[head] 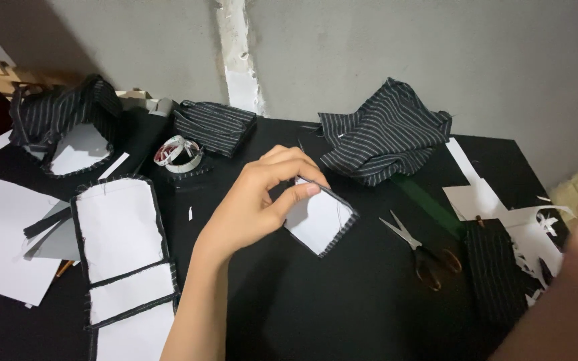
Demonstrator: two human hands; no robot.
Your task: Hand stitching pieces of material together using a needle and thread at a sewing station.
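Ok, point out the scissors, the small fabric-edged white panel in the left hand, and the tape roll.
scissors (415, 249): head view, at the pivot where blades meet handles.
small white panel (316, 220): head view, on its white middle.
tape roll (180, 154): head view, on its coiled rim.

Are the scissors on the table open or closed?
Closed. The scissors lie flat on the black table, blades together in one point, no gap. Neither hand touches them.

Home sewing corner; striped fabric (384, 134), scissors (423, 251).

grey wall (403, 40) behind black table (342, 314)
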